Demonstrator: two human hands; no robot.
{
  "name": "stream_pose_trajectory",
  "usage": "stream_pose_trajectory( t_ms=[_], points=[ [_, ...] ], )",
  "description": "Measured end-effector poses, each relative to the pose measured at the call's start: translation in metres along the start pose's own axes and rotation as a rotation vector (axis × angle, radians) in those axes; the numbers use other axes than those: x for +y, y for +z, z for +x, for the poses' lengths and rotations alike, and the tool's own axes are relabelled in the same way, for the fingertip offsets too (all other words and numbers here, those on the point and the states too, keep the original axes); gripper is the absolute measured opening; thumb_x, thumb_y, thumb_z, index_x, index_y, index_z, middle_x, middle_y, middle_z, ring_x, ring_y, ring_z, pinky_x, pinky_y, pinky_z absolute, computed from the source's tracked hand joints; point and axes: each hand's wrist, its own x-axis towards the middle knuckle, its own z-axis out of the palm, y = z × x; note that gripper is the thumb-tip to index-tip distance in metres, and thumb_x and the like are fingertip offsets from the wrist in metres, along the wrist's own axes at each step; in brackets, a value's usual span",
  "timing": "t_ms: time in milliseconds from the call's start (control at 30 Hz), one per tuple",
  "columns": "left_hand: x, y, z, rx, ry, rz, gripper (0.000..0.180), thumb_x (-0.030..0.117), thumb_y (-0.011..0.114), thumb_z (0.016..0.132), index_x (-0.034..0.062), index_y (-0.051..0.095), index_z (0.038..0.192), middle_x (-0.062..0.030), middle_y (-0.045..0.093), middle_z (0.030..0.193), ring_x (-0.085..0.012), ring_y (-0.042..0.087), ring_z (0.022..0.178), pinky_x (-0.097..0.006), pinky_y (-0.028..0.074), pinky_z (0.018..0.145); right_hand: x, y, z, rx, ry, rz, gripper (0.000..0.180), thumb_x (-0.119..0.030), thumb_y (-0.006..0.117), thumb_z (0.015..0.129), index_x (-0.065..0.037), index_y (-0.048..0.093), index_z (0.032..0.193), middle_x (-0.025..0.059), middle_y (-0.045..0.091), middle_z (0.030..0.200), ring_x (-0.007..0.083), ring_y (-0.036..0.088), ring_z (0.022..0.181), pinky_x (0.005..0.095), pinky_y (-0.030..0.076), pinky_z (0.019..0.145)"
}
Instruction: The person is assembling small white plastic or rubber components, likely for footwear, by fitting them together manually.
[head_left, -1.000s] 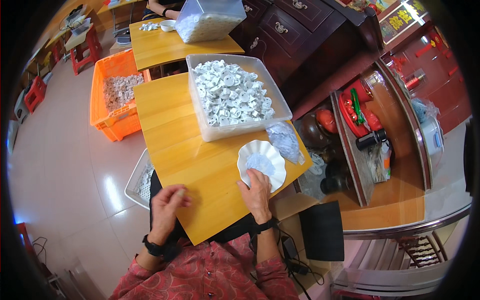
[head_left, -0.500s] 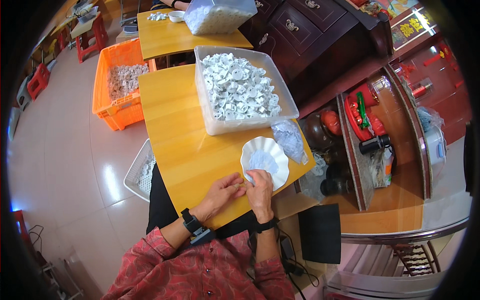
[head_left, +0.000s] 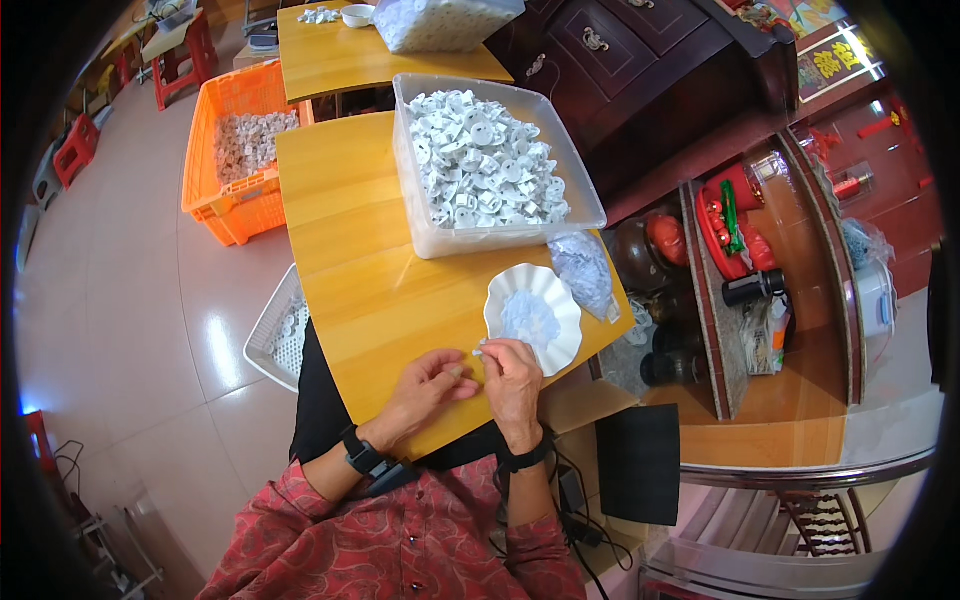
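Over the near edge of the yellow table, my left hand (head_left: 430, 390) has its fingers curled together; whatever is in them is too small to make out. Beside it, my right hand (head_left: 514, 388) pinches a small pale piece (head_left: 478, 352) at the fingertips, just left of a white scalloped bowl (head_left: 568, 345). Small pale-blue pieces (head_left: 528, 318) lie heaped in that bowl. Behind it, a clear plastic bag (head_left: 582, 275) of similar pale pieces rests against a large translucent tub (head_left: 500, 242), which is heaped with white plastic parts (head_left: 480, 160).
The yellow table (head_left: 345, 240) runs left of the tub. An orange crate (head_left: 230, 205) of small parts and a white basket (head_left: 262, 335) stand on the floor at left. A second table (head_left: 320, 65) bears another clear tub (head_left: 440, 30). Dark drawers and shelves stand at right.
My right hand has drawn slightly left from the bowl's edge, and a small pale piece now shows at its fingertips. My left hand has shifted a little left. The view has tilted slightly.
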Motion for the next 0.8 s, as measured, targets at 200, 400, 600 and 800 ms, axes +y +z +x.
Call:
stream_pose_trajectory(
  t_ms=[200, 400, 600, 800],
  points=[
    [0.017, -0.012, -0.023, 0.082, 0.007, 0.007, 0.030, 0.009, 0.051, 0.100, -0.0063, 0.048, 0.126, -0.0152, 0.062, 0.113, -0.0238, 0.067, 0.099, -0.031, 0.054, 0.089, -0.015, -0.009, 0.001, -0.005, 0.353, 0.303, 0.019, 0.004, 0.065, 0.080, 0.000, 0.068, 0.098, 0.0158, 0.069, 0.094, 0.0327, 0.066, 0.088, 0.0389, 0.053, 0.077],
    [0.022, -0.019, -0.030, 0.122, 0.023, 0.059, 0.027, 0.010, 0.052, 0.100, -0.0051, 0.052, 0.122, -0.0136, 0.064, 0.109, -0.0223, 0.068, 0.095, -0.030, 0.055, 0.086, 0.025, -0.015, 0.018, 0.023, 0.264, 0.047, 0.021, -0.006, 0.066, 0.084, 0.001, 0.067, 0.104, 0.0194, 0.068, 0.100, 0.0343, 0.065, 0.092, 0.0402, 0.052, 0.081],
    [0.021, -0.022, -0.032, 0.103, 0.024, 0.035, 0.026, 0.010, 0.053, 0.099, -0.0042, 0.055, 0.120, -0.0128, 0.065, 0.107, -0.0212, 0.068, 0.092, -0.030, 0.056, 0.084, 0.028, 0.002, 0.017, -0.049, -0.017, -0.180, 0.037, -0.014, 0.071, 0.082, 0.004, 0.062, 0.113, 0.0214, 0.061, 0.117, 0.0394, 0.056, 0.109, 0.0439, 0.043, 0.096],
    [0.021, -0.023, -0.032, 0.078, 0.036, -0.008, 0.024, 0.009, 0.053, 0.099, -0.0031, 0.056, 0.120, -0.0127, 0.065, 0.107, -0.0219, 0.068, 0.092, -0.031, 0.056, 0.084, 0.024, -0.001, 0.016, -0.080, 0.158, -0.010, 0.027, -0.006, 0.074, 0.077, 0.000, 0.067, 0.102, 0.0173, 0.066, 0.103, 0.0353, 0.062, 0.095, 0.0417, 0.049, 0.083]
  ],
)
